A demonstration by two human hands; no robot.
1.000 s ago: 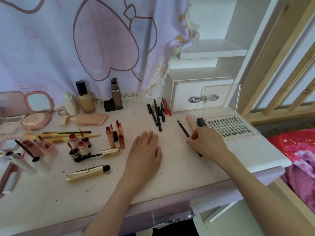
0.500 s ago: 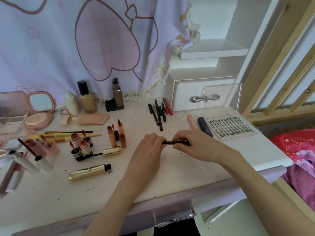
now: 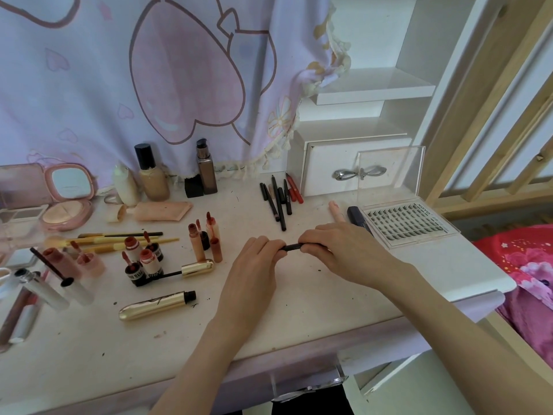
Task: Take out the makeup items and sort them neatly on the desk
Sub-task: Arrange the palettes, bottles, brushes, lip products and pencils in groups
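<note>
Both hands meet over the middle of the white desk (image 3: 299, 313). My left hand (image 3: 254, 271) and my right hand (image 3: 344, 253) each pinch one end of a thin black makeup pencil (image 3: 291, 247), held level just above the desk. Behind them lies a row of dark pencils and a red one (image 3: 279, 199). A pink stick (image 3: 335, 209) and a dark tube (image 3: 357, 215) lie beside the clear lash case (image 3: 407, 223). Lip glosses (image 3: 206, 241), gold mascara tubes (image 3: 155, 305) and brushes (image 3: 119, 239) lie to the left.
Foundation bottles (image 3: 151, 175) and a pink mirror compact (image 3: 67, 199) stand at the back left under a hanging cloth. A white drawer box (image 3: 353, 169) sits at the back right. Beyond the desk's right edge is a bed with red bedding (image 3: 526, 265).
My right hand lifted the black pencil from near the lash case and brought it left to the desk's middle. My left hand rose off the desk and took its other end.
</note>
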